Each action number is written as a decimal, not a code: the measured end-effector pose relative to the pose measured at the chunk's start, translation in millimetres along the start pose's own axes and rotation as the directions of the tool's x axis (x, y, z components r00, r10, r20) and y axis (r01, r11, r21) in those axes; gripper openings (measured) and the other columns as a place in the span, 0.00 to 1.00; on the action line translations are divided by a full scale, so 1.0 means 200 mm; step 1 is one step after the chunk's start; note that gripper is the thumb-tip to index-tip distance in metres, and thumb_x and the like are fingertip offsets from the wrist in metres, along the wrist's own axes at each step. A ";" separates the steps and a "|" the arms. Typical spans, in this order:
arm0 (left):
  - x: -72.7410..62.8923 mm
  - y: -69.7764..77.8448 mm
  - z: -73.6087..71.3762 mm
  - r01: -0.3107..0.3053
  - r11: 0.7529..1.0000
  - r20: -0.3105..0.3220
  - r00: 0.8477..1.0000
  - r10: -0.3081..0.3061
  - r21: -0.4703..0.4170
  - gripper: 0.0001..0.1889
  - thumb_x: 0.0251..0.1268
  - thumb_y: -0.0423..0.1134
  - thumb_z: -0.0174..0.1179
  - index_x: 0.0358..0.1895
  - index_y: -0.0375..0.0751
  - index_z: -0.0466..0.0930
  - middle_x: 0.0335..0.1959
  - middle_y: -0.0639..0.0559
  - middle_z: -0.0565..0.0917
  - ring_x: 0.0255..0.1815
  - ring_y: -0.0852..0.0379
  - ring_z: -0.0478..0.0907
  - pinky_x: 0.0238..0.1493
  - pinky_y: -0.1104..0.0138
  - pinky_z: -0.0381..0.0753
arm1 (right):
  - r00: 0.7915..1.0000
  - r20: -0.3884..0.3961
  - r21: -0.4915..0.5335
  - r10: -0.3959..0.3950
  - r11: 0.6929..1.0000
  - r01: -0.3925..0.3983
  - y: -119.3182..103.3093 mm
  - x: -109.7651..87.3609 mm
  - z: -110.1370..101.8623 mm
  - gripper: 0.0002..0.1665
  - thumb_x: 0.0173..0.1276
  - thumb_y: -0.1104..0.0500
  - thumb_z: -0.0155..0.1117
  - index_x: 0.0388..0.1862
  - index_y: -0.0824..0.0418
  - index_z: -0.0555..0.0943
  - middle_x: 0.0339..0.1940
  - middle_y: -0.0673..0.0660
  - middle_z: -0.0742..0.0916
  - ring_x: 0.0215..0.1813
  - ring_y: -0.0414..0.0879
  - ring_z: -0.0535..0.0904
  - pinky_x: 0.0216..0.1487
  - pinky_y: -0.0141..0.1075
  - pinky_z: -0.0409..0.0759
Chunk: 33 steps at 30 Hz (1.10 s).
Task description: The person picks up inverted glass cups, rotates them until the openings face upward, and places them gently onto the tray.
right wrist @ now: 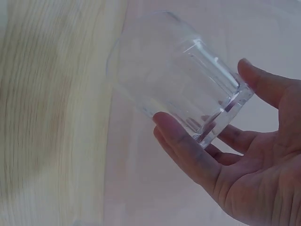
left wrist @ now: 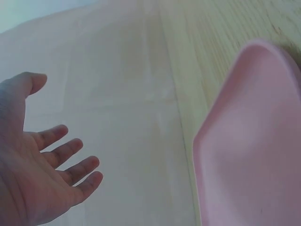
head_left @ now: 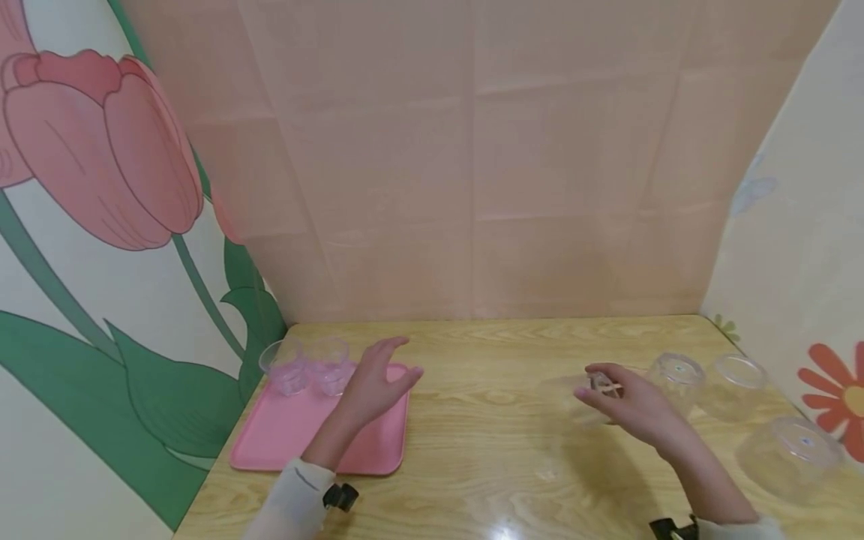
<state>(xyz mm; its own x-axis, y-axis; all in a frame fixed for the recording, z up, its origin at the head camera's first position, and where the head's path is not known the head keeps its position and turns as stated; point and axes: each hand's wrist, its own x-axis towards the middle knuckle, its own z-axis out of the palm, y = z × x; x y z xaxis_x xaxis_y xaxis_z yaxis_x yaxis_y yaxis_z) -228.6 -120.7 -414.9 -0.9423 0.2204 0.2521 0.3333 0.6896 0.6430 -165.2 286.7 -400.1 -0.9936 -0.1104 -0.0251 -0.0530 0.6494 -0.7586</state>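
Observation:
A clear plastic-looking cup (right wrist: 188,80) is in my right hand (head_left: 631,405), held near its thick base between thumb and fingers. In the right wrist view its wide mouth faces up and to the left, away from the palm, and the cup is tilted. The left hand (head_left: 373,382) hovers over the right part of a pink tray (head_left: 297,442), fingers spread and relaxed, holding nothing. Two clear cups, a left one (head_left: 288,375) and a right one (head_left: 331,375), stand upright side by side at the tray's back; the left hand is near the right one.
Three clear cups stand upside down on the wooden table (head_left: 472,435) at the right: a back one (head_left: 677,379), one beside it (head_left: 736,390) and a nearer one (head_left: 790,461). A pink sheet (head_left: 472,165) hangs behind the table; printed walls flank both sides.

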 end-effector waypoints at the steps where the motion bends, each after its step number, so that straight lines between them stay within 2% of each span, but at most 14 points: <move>1: 0.00 0.00 0.00 -0.012 1.000 -0.002 1.000 0.012 -0.003 0.35 0.67 0.59 0.63 0.74 0.50 0.69 0.74 0.46 0.69 0.75 0.43 0.64 0.70 0.40 0.67 | 1.000 0.008 0.024 0.006 1.000 -0.006 -0.01 0.00 0.01 0.43 0.73 0.40 0.63 0.73 0.67 0.66 0.67 0.74 0.75 0.57 0.63 0.80 0.42 0.44 0.87; 4: 0.00 0.02 0.01 -0.037 0.999 -0.002 0.999 0.037 -0.011 0.35 0.67 0.58 0.64 0.73 0.49 0.69 0.74 0.46 0.69 0.75 0.43 0.64 0.70 0.41 0.67 | 1.000 0.021 0.069 0.012 0.998 -0.014 -0.03 0.00 0.02 0.43 0.73 0.40 0.63 0.74 0.66 0.65 0.68 0.74 0.74 0.57 0.60 0.81 0.44 0.45 0.86; 9: -0.01 0.04 0.03 -0.073 0.996 -0.002 0.997 0.073 -0.042 0.35 0.67 0.57 0.64 0.73 0.47 0.69 0.73 0.46 0.70 0.75 0.44 0.64 0.71 0.43 0.66 | 0.999 0.034 0.138 0.011 0.990 -0.016 -0.04 0.03 0.05 0.42 0.74 0.41 0.62 0.75 0.65 0.65 0.70 0.74 0.72 0.60 0.63 0.79 0.46 0.45 0.87; 16: -0.01 0.08 0.06 -0.096 0.994 0.012 0.995 0.097 -0.058 0.35 0.68 0.61 0.62 0.74 0.52 0.68 0.75 0.49 0.68 0.76 0.46 0.63 0.71 0.44 0.67 | 0.998 0.063 0.253 -0.004 0.967 -0.012 -0.07 0.06 0.10 0.41 0.76 0.43 0.61 0.76 0.66 0.62 0.71 0.74 0.69 0.66 0.67 0.74 0.48 0.43 0.87; 21: -0.01 0.10 0.08 -0.128 0.990 0.003 0.992 0.128 -0.066 0.34 0.68 0.58 0.63 0.73 0.52 0.68 0.74 0.50 0.69 0.76 0.48 0.64 0.71 0.45 0.67 | 0.997 0.077 0.318 -0.011 0.948 -0.014 -0.09 0.08 0.13 0.40 0.76 0.46 0.61 0.76 0.68 0.61 0.70 0.74 0.69 0.64 0.65 0.75 0.50 0.46 0.86; 28: -0.01 0.12 0.11 -0.177 0.981 -0.004 0.984 0.177 -0.074 0.33 0.68 0.56 0.64 0.73 0.50 0.68 0.72 0.49 0.71 0.75 0.47 0.65 0.71 0.46 0.68 | 0.996 0.086 0.434 -0.016 0.901 -0.023 -0.12 0.11 0.18 0.39 0.77 0.50 0.61 0.75 0.70 0.61 0.64 0.71 0.70 0.60 0.59 0.78 0.50 0.46 0.87; 33: -0.01 0.14 0.12 -0.199 0.976 -0.001 0.980 0.199 -0.084 0.34 0.69 0.57 0.62 0.73 0.48 0.67 0.72 0.49 0.71 0.74 0.47 0.66 0.70 0.45 0.69 | 0.995 0.098 0.507 0.001 0.860 -0.051 -0.14 0.13 0.21 0.40 0.76 0.49 0.61 0.76 0.69 0.61 0.55 0.63 0.71 0.60 0.56 0.74 0.51 0.48 0.86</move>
<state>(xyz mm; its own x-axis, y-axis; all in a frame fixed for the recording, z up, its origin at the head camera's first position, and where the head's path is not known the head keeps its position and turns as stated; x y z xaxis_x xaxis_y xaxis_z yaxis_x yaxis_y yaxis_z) -218.0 -85.1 -415.5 -0.8570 0.3524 0.3761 0.5153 0.5716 0.6386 -186.1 234.3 -406.3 -0.9790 -0.1830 -0.0896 0.0556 0.1829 -0.9816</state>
